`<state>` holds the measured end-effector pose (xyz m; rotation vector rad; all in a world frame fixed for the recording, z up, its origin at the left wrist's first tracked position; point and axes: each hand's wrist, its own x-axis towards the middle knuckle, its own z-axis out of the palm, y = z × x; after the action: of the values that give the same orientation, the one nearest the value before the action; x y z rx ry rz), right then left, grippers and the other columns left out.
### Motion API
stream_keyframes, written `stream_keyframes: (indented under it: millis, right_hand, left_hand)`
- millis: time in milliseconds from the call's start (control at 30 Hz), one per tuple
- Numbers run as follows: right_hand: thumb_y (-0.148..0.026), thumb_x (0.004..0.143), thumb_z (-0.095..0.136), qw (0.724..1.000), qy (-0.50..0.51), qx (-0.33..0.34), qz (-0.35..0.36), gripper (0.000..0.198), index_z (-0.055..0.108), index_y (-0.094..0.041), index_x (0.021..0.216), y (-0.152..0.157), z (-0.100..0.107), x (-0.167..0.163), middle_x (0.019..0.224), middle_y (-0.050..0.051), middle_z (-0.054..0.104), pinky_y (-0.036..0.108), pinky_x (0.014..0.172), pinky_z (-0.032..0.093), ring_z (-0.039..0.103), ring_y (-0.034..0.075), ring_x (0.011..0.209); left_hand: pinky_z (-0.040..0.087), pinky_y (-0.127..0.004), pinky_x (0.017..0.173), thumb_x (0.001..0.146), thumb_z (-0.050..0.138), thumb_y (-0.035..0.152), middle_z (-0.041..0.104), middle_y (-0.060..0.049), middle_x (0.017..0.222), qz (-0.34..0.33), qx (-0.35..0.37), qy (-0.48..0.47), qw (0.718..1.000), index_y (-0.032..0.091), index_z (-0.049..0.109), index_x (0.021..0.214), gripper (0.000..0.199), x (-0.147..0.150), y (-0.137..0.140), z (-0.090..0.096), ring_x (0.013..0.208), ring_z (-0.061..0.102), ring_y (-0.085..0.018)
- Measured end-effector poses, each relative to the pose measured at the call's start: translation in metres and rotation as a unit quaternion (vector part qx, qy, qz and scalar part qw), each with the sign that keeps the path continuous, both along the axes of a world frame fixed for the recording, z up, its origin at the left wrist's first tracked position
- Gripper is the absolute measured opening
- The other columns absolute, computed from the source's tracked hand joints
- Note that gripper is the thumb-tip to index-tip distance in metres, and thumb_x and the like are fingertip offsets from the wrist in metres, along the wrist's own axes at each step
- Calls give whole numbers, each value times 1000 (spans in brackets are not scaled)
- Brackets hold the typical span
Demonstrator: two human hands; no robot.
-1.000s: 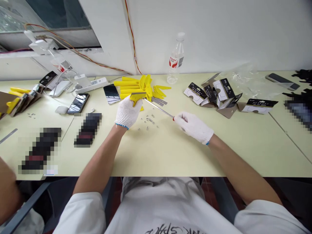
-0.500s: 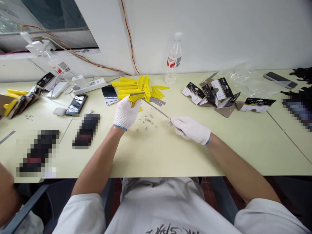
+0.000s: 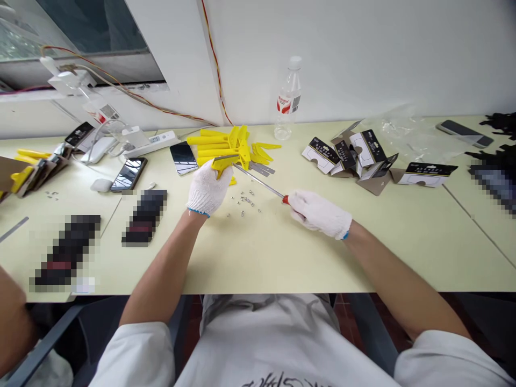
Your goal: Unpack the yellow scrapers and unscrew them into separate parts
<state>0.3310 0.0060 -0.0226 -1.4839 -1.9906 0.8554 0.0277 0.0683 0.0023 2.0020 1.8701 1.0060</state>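
My left hand [image 3: 208, 190], in a white knit glove, is closed around a yellow plastic scraper [image 3: 224, 164] with a metal strip along its top. My gloved right hand [image 3: 321, 214] grips the red handle of a screwdriver [image 3: 264, 185]. The long shaft slants up to the left, and its tip meets the scraper's right side; whether it sits in a screw is too small to tell. Below the shaft, several small silver screws [image 3: 247, 200] are scattered on the table. Behind my left hand lie yellow scraper handles [image 3: 209, 140], smaller yellow pieces [image 3: 260, 153] and flat metal blades [image 3: 262, 169].
A plastic bottle [image 3: 287, 102] stands by the wall. Black-and-white cardboard packages [image 3: 366, 148] and clear plastic wrap [image 3: 411, 129] lie at the back right. Phones [image 3: 183, 157] and a power strip [image 3: 155, 142] occupy the left. Another person's arm [image 3: 12, 322] shows at the left edge.
My right hand has shifted slightly back along the screwdriver, so its red handle end now shows. My left hand keeps the scraper in nearly the same place.
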Motion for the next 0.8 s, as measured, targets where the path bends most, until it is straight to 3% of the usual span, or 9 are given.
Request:
stream_keyframes:
  millis: [133,233,333,433,500,567,633,700,800]
  right_hand:
    - [-52,96,76,998,16,36,-46,30,68,-24,91,0,-5,-4,78,4,72,34,67,49,63,21,68]
    - [-48,102,65,985,-17,151,-76,30,76,-22,94,-1,-12,-8,89,10,77,39,77,52,70,27,83]
    - [-49,108,57,982,-42,172,-70,35,77,-21,100,-2,-11,-9,95,14,79,41,80,52,72,30,90]
    - [-55,111,51,999,29,21,-11,40,71,-23,96,-2,0,-7,80,8,72,37,69,49,64,24,71]
    - [-61,109,57,983,93,-153,42,39,68,-25,99,-3,6,-4,69,0,64,33,54,39,48,17,53]
    - [-60,101,72,965,123,-229,31,36,65,-26,103,-2,7,-2,66,-4,61,30,49,32,41,15,48]
    - [-54,93,82,983,111,-140,-40,33,66,-25,99,0,2,-2,73,-1,67,31,54,40,53,17,56]
    - [-51,94,80,993,65,28,-93,28,72,-24,94,2,-7,-3,85,6,75,35,67,50,67,23,74]
    - [-49,105,67,982,-4,170,-85,30,81,-23,101,4,-13,-4,101,13,81,42,84,56,74,31,94]
  left_hand:
    - [58,-37,96,103,63,33,84,-8,106,5,5,1,1000,21,78,103,20,-3,1,-1,104,77,-30]
    - [58,-37,95,104,62,34,83,-8,101,7,9,3,1000,21,78,102,21,-5,3,-3,100,77,-29]
    - [58,-37,94,104,62,36,83,-9,100,9,19,14,1000,20,79,104,23,-7,4,-5,98,77,-29]
    - [58,-37,93,104,61,37,83,-10,102,9,22,21,999,20,80,107,25,-7,4,-5,99,77,-30]
    - [58,-37,93,104,61,35,84,-9,103,2,18,19,1000,20,80,106,24,-6,3,-4,100,77,-29]
    - [59,-37,94,103,62,33,84,-9,104,-4,17,13,1000,20,80,104,22,-5,3,-3,100,77,-29]
    - [59,-37,94,102,63,32,84,-9,104,-1,19,11,1000,21,81,106,22,-5,3,-3,100,78,-30]
    - [59,-38,95,103,63,32,85,-9,107,3,20,12,1000,21,82,108,22,-5,3,-2,102,78,-31]
    - [59,-38,98,103,63,32,85,-9,110,-2,25,17,1000,22,82,111,23,-6,3,-3,107,79,-32]
